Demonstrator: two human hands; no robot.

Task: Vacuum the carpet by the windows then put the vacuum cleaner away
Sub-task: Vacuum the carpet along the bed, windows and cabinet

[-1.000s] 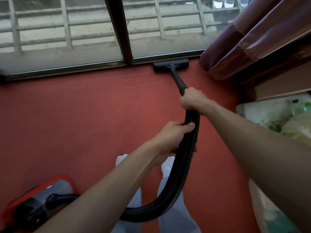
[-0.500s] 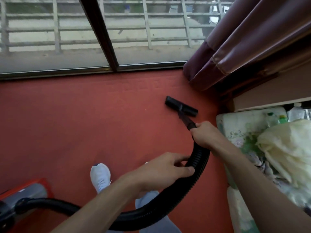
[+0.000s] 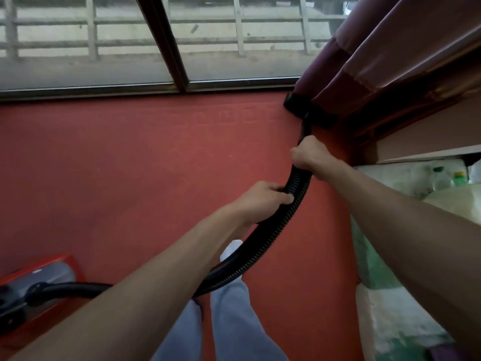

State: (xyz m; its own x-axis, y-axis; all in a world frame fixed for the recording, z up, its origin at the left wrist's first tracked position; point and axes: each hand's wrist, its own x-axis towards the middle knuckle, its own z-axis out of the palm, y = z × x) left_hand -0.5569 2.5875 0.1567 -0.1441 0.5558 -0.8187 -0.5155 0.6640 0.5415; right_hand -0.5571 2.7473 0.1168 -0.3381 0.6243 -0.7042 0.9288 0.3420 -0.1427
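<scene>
Both hands grip the black hose (image 3: 286, 230) with curled fingers: the right hand (image 3: 309, 157) at its front end, the left hand (image 3: 263, 199) just behind. The nozzle (image 3: 307, 110) lies at the far right corner of the carpet (image 3: 130, 165), partly under the curtain (image 3: 364, 61), and its tube (image 3: 305, 126) points toward the window (image 3: 234, 61).

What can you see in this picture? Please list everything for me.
carpet: one, red, across the floor.
window: two panes, dark frame, along the top.
railing: one, pale grey, outside the glass.
curtain: one, purple, top right.
vacuum cleaner: one, red and grey, bottom left.
hose: one, black and ribbed, from cleaner to nozzle.
nozzle: one, black, partly covered by the curtain's foot.
patterned cloth: white and green, right edge.
trousers: pale blue, bottom centre.
left hand: grips the hose midway.
right hand: grips the hose nearer the nozzle.
</scene>
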